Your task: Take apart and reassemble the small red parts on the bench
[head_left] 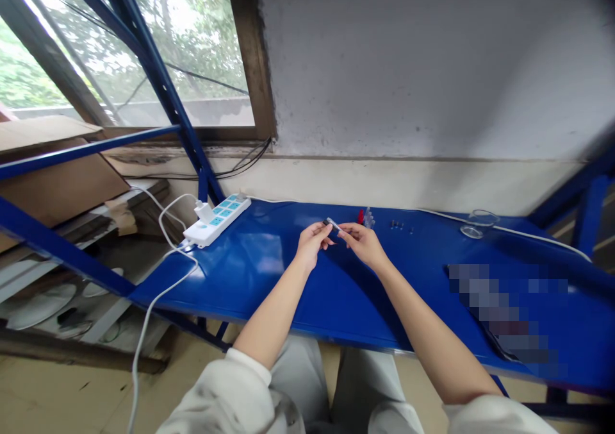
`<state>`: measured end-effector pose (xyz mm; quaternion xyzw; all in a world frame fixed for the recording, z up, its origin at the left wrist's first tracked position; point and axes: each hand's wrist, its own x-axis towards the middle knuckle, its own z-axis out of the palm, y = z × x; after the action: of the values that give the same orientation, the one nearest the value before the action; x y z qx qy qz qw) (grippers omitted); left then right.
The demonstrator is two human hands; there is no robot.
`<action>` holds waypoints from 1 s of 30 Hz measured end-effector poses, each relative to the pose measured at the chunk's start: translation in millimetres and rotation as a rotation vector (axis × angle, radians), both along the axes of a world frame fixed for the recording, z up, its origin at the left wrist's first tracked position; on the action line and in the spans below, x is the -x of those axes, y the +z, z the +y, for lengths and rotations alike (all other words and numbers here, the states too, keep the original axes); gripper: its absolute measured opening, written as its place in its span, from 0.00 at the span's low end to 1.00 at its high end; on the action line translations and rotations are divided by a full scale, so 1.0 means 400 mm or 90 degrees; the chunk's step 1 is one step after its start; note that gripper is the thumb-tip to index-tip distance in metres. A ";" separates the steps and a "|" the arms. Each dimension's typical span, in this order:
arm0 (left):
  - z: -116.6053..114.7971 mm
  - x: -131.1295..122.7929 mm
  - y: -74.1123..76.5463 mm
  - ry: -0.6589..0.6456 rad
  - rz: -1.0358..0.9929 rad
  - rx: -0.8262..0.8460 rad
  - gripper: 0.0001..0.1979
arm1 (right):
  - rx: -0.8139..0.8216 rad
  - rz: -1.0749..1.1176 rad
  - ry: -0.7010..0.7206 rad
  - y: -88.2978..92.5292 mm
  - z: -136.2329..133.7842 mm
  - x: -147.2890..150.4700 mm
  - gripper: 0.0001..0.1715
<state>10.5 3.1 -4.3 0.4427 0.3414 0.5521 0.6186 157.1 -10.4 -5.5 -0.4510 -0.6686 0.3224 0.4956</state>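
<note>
One slim silvery rod, dark at one end, is clamped in both the left hand and right hand above one blue table bearing one white power strip, one red item and small parts too tiny to count.

Free blue tabletop between left fingers and obstacle, the white power strip

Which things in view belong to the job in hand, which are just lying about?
Likely the job:
slim silver-and-dark rod, held between left hand and right hand
probably small red piece, small clear pieces, tiny dark parts near right hand

Apparently lying about:
white power strip with blue sockets
clear round dish, right
brown cardboard box, left
</note>
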 end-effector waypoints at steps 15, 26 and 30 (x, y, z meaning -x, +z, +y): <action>0.004 -0.028 -0.043 0.136 0.239 -0.166 0.13 | 0.177 -0.419 -0.245 0.007 -0.024 -0.133 0.05; 0.048 -0.178 -0.041 0.098 0.557 -0.300 0.04 | 0.205 -0.407 -0.375 -0.025 -0.003 -0.148 0.08; 0.060 -0.203 -0.055 0.141 0.645 -0.302 0.04 | 0.204 -0.404 -0.380 -0.036 0.001 -0.144 0.10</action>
<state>91.7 27.1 -26.4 0.7405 0.5066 0.3939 0.1997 214.5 -10.0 -19.9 -0.7712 -0.5698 0.1107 0.2615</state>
